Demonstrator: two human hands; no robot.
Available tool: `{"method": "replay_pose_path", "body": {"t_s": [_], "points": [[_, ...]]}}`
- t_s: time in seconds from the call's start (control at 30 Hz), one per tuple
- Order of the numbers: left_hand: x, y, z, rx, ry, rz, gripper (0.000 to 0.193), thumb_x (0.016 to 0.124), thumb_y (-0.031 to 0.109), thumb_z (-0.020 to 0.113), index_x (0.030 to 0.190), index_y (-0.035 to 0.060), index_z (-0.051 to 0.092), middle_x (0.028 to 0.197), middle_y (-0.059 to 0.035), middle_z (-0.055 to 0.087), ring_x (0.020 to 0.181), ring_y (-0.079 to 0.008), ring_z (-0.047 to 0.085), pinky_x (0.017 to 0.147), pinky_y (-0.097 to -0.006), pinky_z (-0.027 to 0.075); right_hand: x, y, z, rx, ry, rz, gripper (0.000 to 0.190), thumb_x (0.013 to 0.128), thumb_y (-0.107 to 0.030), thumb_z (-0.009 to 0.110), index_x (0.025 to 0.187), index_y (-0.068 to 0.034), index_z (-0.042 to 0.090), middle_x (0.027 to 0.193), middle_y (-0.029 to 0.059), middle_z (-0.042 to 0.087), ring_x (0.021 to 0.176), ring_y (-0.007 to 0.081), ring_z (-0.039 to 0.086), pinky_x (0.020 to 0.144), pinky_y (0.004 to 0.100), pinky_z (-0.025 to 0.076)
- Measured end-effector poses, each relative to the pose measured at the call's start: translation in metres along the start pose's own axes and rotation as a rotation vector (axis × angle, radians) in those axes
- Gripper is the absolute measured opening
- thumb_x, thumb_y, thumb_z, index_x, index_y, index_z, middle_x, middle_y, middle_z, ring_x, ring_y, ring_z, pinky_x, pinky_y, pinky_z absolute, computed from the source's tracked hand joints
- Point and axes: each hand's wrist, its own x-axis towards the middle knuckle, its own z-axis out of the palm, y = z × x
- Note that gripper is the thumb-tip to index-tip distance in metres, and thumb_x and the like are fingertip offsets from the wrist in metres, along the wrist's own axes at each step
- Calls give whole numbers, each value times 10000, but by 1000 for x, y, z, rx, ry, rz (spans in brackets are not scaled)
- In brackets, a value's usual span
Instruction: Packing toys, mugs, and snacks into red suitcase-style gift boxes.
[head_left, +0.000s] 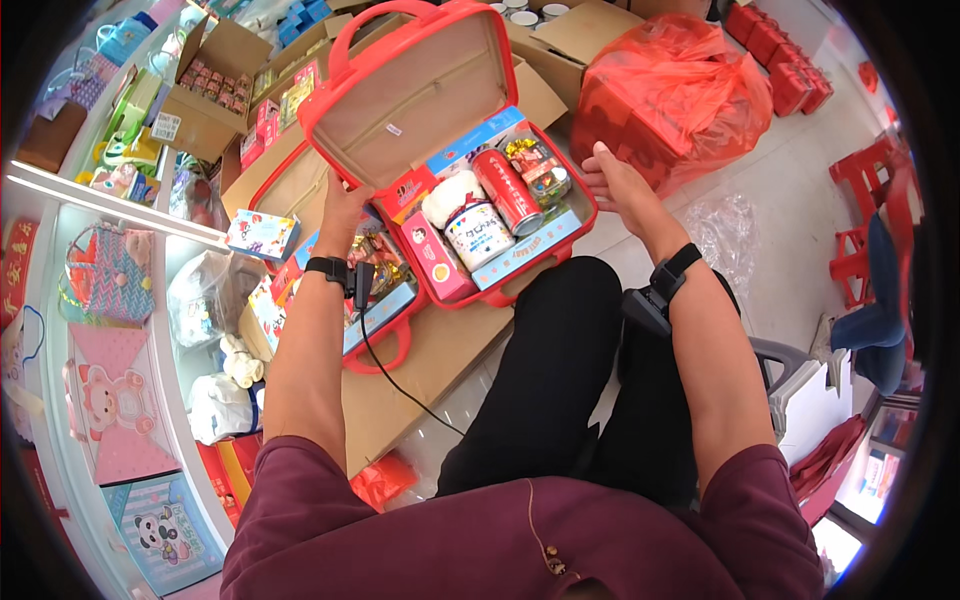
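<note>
An open red suitcase (439, 301) tilts up before me, its beige-lined lid (420, 97) raised. At its left side near the hinge is my left hand (343, 214); the thumb meets the edge and the other fingers are partly hidden. My right hand (619, 184), holding nothing, is spread beside the right rim. Packed inside are a red can (508, 191), a white printed cup (480, 234) with a fluffy white item (454, 196) behind it, a clear tub of wrapped sweets (538, 171), a pink box (437, 253) and a light-blue box (529, 247).
Under its left side lies a second filled red case (381, 315), with a small printed box (262, 234) on it. Cardboard (427, 375) lies underneath. A red plastic bag (675, 97) stands at right, shelves (97, 202) at left. Another person's leg (874, 322) shows far right.
</note>
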Motion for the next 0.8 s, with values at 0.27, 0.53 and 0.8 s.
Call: {"method": "replay_pose_path", "body": {"t_s": [0.27, 0.53, 0.8], "points": [[-39, -22, -4, 506, -125, 361, 277, 898, 49, 586, 1170, -2, 592, 1068, -159, 658, 992, -294, 638, 866, -368, 500, 2, 0, -3, 52, -43, 41, 872, 942, -714, 324, 1385, 23, 471, 1344, 264, 528, 1254, 372, 498, 1056, 503, 366], [-65, 8, 15, 115, -38, -146, 420, 983, 221, 535, 1307, -42, 485, 1271, -156, 604, 1116, -221, 613, 913, -311, 505, -2, -11, -6, 195, -68, 113, 929, 879, -816, 326, 1358, -44, 515, 1319, 180, 554, 1220, 312, 518, 1039, 494, 355], [-117, 52, 47, 124, -239, -337, 743, 919, 636, 528, 1382, 60, 455, 1261, -121, 603, 1080, -237, 634, 847, -475, 552, -10, -11, 5, -29, -91, 3, 758, 860, -711, 544, 1300, -94, 544, 1246, 94, 590, 1141, 249, 550, 988, 447, 388]]}}
